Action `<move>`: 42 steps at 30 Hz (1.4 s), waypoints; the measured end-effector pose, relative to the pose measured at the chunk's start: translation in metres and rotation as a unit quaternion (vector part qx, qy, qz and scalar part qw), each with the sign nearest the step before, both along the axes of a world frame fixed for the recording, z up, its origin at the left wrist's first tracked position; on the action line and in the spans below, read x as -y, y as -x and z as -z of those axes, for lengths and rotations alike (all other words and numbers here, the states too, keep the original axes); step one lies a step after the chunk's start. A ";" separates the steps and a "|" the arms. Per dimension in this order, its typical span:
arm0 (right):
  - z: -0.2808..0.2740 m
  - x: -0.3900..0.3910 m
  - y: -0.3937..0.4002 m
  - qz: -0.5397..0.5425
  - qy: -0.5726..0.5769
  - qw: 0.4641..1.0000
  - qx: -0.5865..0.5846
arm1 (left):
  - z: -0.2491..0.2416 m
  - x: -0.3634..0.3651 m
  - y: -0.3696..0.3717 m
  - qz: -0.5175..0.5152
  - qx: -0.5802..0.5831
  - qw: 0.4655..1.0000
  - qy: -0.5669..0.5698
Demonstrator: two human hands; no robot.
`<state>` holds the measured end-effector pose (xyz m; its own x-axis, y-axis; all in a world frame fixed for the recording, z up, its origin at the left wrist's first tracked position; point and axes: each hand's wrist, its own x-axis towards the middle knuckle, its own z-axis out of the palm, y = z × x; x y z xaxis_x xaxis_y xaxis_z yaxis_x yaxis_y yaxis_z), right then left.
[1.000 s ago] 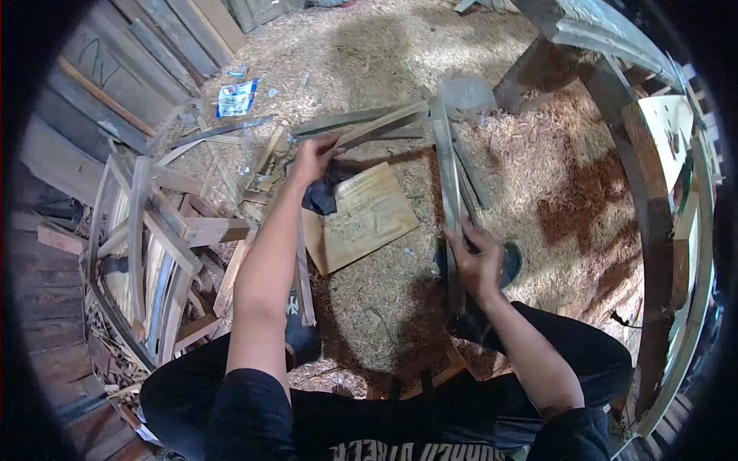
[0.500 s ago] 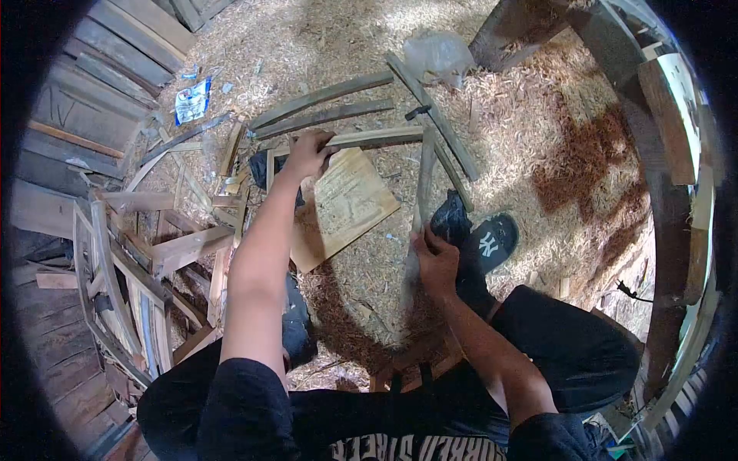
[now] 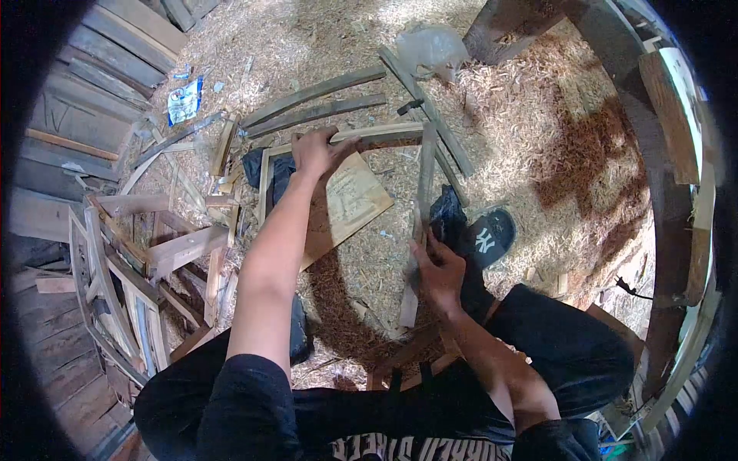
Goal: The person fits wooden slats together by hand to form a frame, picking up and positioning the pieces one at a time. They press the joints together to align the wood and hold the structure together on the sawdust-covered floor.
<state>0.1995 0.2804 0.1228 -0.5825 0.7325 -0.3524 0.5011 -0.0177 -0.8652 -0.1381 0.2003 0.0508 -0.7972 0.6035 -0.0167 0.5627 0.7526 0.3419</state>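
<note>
A wooden frame (image 3: 384, 137) of joined strips lies over the shavings before me. My left hand (image 3: 313, 154) is at its far strip, thumb and fingers bent over the wood. Lower on the right side strip (image 3: 424, 173) sits my right hand (image 3: 440, 273), its fingers around the strip's edge. Partly under the frame and my left forearm lies a pale square board (image 3: 354, 198). Dark cloth or plastic (image 3: 447, 211) is beside the right strip, close to my right hand.
Loose strips (image 3: 319, 96) lie beyond the frame, with a clear plastic bag (image 3: 430, 52) farther off. A blue-white packet (image 3: 184, 101) is at upper left. Stacked wooden frames (image 3: 123, 269) stand left. My foot in a black slipper (image 3: 492, 238) is right.
My left hand has shifted slightly right along the far strip, its fingers more spread. The right side strip's near end now shows below my right hand.
</note>
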 end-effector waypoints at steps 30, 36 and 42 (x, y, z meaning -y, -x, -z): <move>-0.107 -0.044 -0.017 -0.124 -0.154 0.978 -0.062 | -0.033 -0.004 0.010 -0.028 0.077 0.991 -0.110; -0.181 -0.070 -0.024 -0.216 -0.308 0.922 -0.093 | -0.052 -0.008 -0.014 -0.031 0.066 0.963 -0.261; -0.247 -0.075 -0.017 -0.289 -0.369 0.877 -0.105 | -0.059 -0.015 -0.045 -0.070 -0.036 0.928 -0.364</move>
<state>0.2164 0.3559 0.3698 -0.9270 0.2768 0.2529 0.0703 0.7908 -0.6081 -0.0929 0.2157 0.1098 -0.8519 0.3240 0.4115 0.5180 0.4053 0.7532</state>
